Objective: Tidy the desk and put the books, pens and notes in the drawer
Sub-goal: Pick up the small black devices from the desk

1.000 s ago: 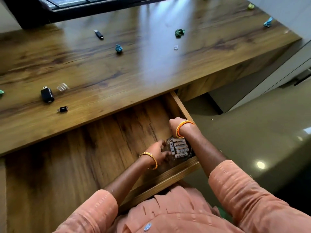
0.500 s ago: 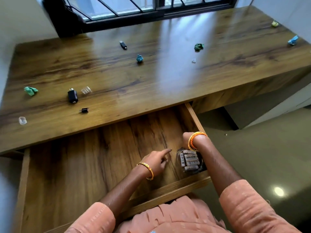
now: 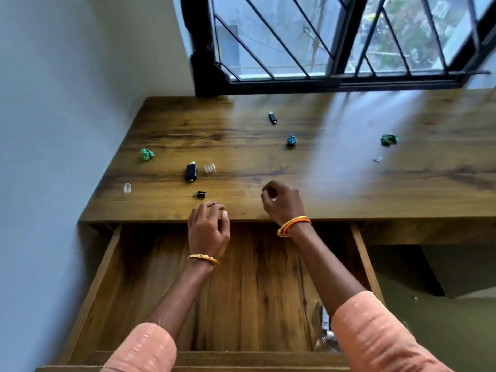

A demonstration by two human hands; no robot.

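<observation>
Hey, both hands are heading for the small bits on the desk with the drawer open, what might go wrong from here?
1. The clear cap sits near the desk edge by the wall; a sweep could knock it off.
2. The left hand may nudge the small black plug away.
3. The open drawer juts toward the body; leaning in could bump it.

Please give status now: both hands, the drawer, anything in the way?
Left hand and right hand empty, fingers curled, over desk edge. Drawer open, packet inside. Path clear.
</observation>
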